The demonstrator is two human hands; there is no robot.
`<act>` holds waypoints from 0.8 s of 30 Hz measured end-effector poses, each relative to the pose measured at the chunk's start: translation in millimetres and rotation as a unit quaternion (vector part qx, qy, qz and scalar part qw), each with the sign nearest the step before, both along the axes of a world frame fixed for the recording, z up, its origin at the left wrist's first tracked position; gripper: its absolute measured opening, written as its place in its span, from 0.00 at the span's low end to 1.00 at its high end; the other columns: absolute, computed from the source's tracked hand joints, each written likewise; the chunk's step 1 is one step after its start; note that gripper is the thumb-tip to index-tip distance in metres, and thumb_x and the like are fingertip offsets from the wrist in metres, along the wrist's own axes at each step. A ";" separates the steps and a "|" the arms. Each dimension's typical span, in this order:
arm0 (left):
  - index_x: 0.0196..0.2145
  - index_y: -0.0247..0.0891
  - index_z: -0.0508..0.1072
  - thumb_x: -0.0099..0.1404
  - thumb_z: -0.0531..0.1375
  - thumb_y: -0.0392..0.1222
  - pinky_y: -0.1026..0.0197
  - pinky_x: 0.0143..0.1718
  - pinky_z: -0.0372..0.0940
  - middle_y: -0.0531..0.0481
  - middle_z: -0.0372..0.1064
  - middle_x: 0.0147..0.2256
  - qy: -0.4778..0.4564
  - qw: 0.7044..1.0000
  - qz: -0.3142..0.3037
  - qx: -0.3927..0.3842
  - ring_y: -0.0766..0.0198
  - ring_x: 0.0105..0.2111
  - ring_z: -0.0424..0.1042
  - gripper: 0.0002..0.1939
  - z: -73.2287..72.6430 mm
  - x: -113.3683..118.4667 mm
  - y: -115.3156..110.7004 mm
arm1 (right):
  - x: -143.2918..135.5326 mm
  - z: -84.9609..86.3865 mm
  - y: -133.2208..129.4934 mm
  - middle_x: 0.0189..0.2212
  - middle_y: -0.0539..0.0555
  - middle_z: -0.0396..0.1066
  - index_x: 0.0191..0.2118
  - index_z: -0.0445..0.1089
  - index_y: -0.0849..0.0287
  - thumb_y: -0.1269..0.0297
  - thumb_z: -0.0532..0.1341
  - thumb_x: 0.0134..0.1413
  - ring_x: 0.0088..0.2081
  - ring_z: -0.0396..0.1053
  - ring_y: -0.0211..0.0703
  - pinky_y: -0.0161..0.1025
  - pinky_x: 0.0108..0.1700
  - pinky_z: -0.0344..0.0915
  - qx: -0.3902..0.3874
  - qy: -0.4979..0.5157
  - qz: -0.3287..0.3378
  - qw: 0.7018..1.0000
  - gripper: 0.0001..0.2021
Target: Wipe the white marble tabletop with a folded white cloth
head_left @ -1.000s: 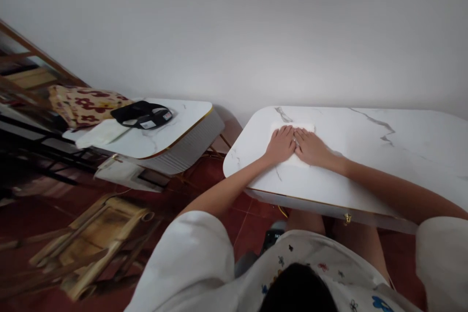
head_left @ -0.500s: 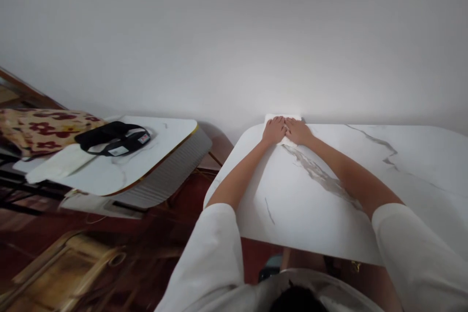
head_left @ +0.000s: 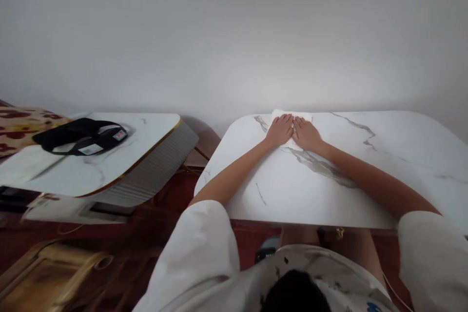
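White cloth (head_left: 279, 114): we find it lying on the worktop (head_left: 310, 200), at the far edge and left of that edge's middle, mostly covered by both hands.
Wall risk: the wall (head_left: 234, 34) rises just behind the worktop's far edge, so a push forward from here could, we judge, bunch the cloth against it or knock our fingertips on it.
Edge risk: the cloth's far corner reaches the worktop's rim; if there is a gap behind, which we cannot make out, that corner could fold down into it.
Slip risk: the cloth seems to be held by pressure from above alone, so we think lifting one palm or pressing unevenly could let it skid or crease on the worktop.
Left hand (head_left: 281, 129): palm down on the cloth's left part, fingers stretched toward the worktop's far edge, lying close together and not curled around anything.
Right hand (head_left: 306, 134): palm down on the cloth's right part, fingers likewise straight and flat, angled inward so that the two hands meet or nearly meet; we cannot tell whether they touch.
Thumbs: too small and shadowed for us to say whether either one pinches the cloth against the worktop.
Side table (head_left: 157, 126): left of the worktop and apart from it, bearing a black strapped item (head_left: 80, 129), out of our hands' way.
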State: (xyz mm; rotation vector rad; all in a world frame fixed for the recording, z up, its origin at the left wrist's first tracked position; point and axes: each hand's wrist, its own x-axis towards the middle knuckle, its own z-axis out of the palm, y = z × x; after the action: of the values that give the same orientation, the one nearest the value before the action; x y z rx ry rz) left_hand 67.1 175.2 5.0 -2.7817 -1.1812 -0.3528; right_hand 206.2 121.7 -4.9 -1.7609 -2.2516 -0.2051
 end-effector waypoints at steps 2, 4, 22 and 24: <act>0.65 0.29 0.57 0.70 0.43 0.39 0.48 0.65 0.47 0.40 0.53 0.66 0.006 1.000 0.008 -0.003 0.53 0.66 0.51 0.28 1.7 -9.3 -23.6 | -8.3 0.0 -20.2 0.66 0.69 0.53 0.65 0.53 0.80 0.66 0.45 0.63 0.67 0.51 0.58 0.52 0.65 0.48 -0.001 0.004 0.010 1.000 0.29; 0.65 0.29 0.57 0.70 0.42 0.39 0.48 0.65 0.47 0.39 0.53 0.66 0.009 1.000 0.025 -0.003 0.52 0.66 0.51 0.28 3.3 -20.7 -49.9 | -17.3 -1.0 -40.3 0.66 0.70 0.54 0.65 0.54 0.79 0.65 0.45 0.63 0.66 0.51 0.59 0.53 0.65 0.50 -0.001 0.010 0.030 1.000 0.29; 0.66 0.24 0.53 0.69 0.45 0.40 0.45 0.66 0.45 0.36 0.45 0.68 0.028 0.994 0.088 -0.062 0.49 0.69 0.43 0.30 13.1 -12.7 -221.6 | 4.3 -1.2 -191.4 0.64 0.66 0.58 0.64 0.59 0.73 0.65 0.48 0.60 0.66 0.54 0.56 0.54 0.64 0.55 0.023 0.015 0.117 0.993 0.29; 0.66 0.24 0.52 0.70 0.45 0.40 0.45 0.67 0.44 0.36 0.44 0.69 0.023 0.995 0.071 -0.067 0.49 0.69 0.42 0.30 14.2 3.1 -213.2 | 21.1 -2.6 -186.3 0.64 0.67 0.57 0.64 0.58 0.73 0.65 0.48 0.60 0.66 0.54 0.56 0.55 0.63 0.56 0.030 0.013 0.108 0.994 0.29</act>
State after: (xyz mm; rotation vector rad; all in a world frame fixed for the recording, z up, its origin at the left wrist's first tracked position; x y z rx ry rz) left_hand 70.2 -38.0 19.1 -2.7779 -1.4325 -0.2036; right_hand 227.3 -64.6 -7.5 -1.4687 -2.3685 -0.2019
